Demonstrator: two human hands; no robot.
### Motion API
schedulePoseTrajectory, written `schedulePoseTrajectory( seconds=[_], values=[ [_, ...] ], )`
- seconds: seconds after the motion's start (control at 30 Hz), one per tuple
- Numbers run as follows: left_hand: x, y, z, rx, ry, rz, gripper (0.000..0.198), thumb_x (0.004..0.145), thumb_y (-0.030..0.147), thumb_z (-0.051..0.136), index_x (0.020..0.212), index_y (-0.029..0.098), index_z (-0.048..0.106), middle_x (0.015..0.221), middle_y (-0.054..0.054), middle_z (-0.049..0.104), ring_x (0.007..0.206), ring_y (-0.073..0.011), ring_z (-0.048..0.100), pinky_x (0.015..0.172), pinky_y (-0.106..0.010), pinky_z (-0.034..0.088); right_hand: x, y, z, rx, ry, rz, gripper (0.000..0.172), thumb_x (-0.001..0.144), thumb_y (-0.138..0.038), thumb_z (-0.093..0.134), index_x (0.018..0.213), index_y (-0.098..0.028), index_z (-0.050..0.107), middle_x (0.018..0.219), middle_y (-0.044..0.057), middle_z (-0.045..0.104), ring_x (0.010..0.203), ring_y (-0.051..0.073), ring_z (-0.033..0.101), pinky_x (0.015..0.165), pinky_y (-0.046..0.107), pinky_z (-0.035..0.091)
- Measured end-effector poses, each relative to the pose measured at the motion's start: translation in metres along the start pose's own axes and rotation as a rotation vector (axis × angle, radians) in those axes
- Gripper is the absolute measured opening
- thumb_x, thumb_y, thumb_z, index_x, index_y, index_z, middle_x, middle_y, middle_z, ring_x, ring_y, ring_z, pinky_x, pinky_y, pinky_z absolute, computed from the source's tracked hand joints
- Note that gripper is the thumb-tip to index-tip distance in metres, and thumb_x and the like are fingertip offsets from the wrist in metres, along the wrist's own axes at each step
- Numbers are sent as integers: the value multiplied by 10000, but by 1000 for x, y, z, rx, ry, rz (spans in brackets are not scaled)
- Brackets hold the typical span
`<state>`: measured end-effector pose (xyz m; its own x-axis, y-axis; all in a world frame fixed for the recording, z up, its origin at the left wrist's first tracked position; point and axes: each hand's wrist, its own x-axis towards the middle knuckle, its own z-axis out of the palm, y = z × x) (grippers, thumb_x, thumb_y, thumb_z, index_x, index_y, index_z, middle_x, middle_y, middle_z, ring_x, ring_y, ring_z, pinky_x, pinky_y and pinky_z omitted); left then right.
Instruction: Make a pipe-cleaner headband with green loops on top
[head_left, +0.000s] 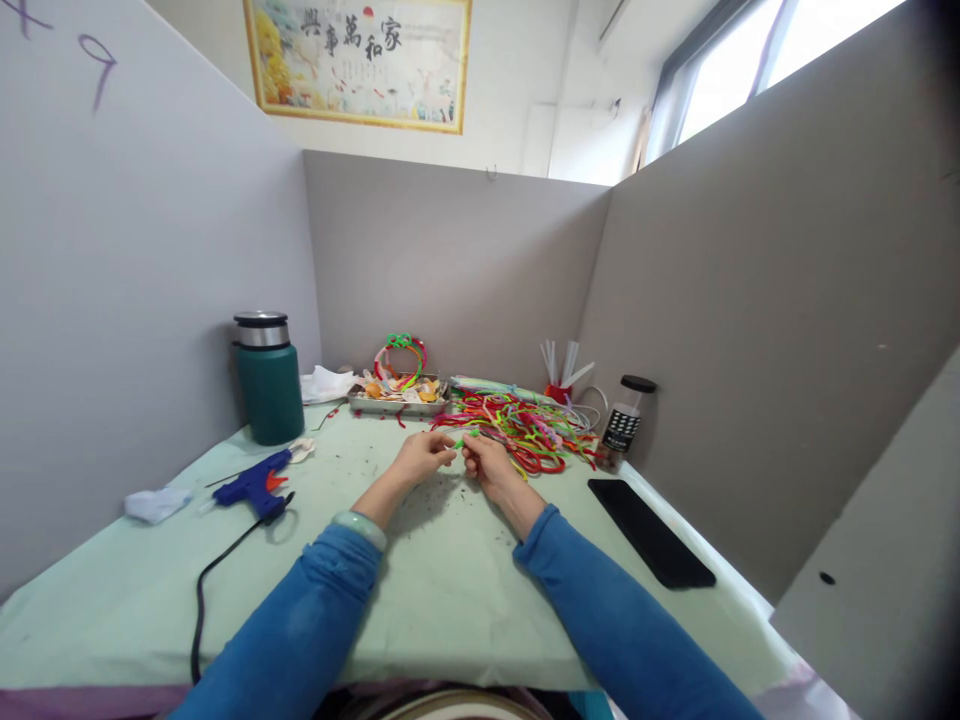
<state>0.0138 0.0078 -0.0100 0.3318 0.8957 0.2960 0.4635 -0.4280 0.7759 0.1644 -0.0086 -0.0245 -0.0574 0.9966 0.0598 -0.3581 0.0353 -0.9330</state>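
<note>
Both my hands meet over the middle of the pale green table (450, 590). My left hand (421, 455) and my right hand (484, 462) are closed in pinches on a short green pipe cleaner (463, 439) held between them. Just beyond my right hand lies a tangled pile of red, green and yellow pipe cleaners (529, 428). A pale bangle (358, 528) sits on my left wrist, above a blue sleeve.
A blue glue gun (251, 487) with a black cord lies at the left, near a dark green flask (268, 378). A metal tray (397, 397) of scraps stands at the back. A black phone (649, 533) lies at the right, behind it a black-lidded jar (624, 420). Grey partitions enclose the desk.
</note>
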Motion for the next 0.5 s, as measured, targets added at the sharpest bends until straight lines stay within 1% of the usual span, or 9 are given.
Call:
schedulePoseTrajectory(
  seconds=[0.13,0.27,0.33,0.4,0.5],
  values=[
    [-3,3,-1,102,20,65,284,721,366,532,806,135,675,624,-13,631,568,-114,521,544,-211,365,0,1,0,-1,-1,-1,341,599,-412,718,629,-171,478,532,-58,514,382,30,395,351,169,252],
    [-8,6,-2,227,46,140,310,780,386,469,785,160,680,594,4,608,551,-105,493,537,-205,334,0,1,1,-39,13,3,328,614,-417,697,633,-170,484,524,-61,505,367,33,391,338,174,251],
    [-10,7,-3,278,59,164,316,796,381,449,742,167,675,577,7,599,546,-102,483,540,-206,321,0,1,2,-68,26,26,306,623,-399,688,634,-170,485,516,-60,500,360,37,392,333,177,251],
    [-11,8,-4,325,61,168,332,803,368,436,661,167,658,554,7,587,534,-100,467,538,-211,305,-1,0,3,-91,27,63,273,635,-365,679,641,-170,488,516,-58,500,357,40,391,329,178,250],
    [-11,9,-4,369,45,138,329,784,328,446,564,160,625,524,5,570,516,-97,447,529,-220,281,-2,-3,5,-120,5,130,221,666,-313,656,655,-164,493,524,-52,503,356,37,384,325,171,249]
  ],
)
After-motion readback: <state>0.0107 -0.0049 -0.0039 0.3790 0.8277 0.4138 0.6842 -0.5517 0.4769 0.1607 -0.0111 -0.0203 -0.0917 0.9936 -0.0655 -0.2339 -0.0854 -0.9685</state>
